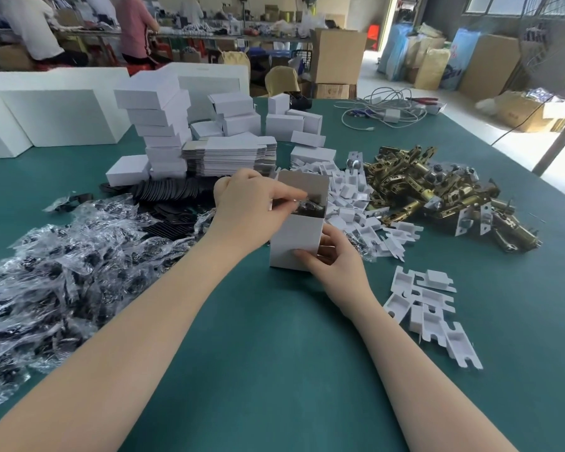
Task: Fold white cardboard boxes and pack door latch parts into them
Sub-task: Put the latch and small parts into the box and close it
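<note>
At frame centre an open white box (296, 236) stands on the table (274, 353); the right hand (335, 259) grips its base, the left hand (252, 197) pinches a bagged part (307, 205) into it. Closing remains; many latches (437, 190) lie unpacked.

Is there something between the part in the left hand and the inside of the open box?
Nothing visible. The left hand pinches a bagged part right at the open box mouth, its flap upright behind. The right hand grips the box low.
</note>
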{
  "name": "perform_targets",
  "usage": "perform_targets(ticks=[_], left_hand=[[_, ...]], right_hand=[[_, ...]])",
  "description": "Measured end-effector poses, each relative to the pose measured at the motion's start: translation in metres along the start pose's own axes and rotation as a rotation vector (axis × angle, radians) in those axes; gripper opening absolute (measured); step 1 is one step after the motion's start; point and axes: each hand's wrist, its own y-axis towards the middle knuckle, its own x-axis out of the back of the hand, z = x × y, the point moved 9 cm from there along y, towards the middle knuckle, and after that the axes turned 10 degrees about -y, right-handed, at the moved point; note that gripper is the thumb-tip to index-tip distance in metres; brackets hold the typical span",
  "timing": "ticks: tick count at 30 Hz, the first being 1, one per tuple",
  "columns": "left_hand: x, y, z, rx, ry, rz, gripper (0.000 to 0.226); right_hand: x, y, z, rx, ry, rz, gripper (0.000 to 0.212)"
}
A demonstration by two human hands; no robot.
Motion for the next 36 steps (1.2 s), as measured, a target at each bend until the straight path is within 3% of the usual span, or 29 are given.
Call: perform_targets(ticks=[3,12,17,23,31,36], left_hand=[[0.004,0.001,0.001,-0.009,-0.054,-0.038,0.017],[-0.004,0.006,0.002,-0.066,0.242,0.089,0.033],[-0.010,-0.006,-0.013,-0.247,0.443,0.132,0.044],[-0.006,-0.015,-0.020,-0.216,0.274,0.045,0.031],[-0.023,-0.020,-0.036,-0.385,0.299,0.093,0.025],[-0.019,-0.022,-0.030,-0.347,0.337,0.046,0.029]], right_hand=[[-0.001,0.000,0.002,0.015,-0.011,0.007,0.052],[-0.001,0.001,0.002,0.023,-0.018,0.007,0.057],[-0.001,0.000,0.001,0.017,0.000,0.006,0.051],[-0.002,0.001,-0.003,-0.003,0.016,0.007,0.046],[-0.002,0.000,-0.002,0.003,0.010,0.004,0.043],[-0.003,-0.001,0.003,0.026,-0.003,0.012,0.052]])
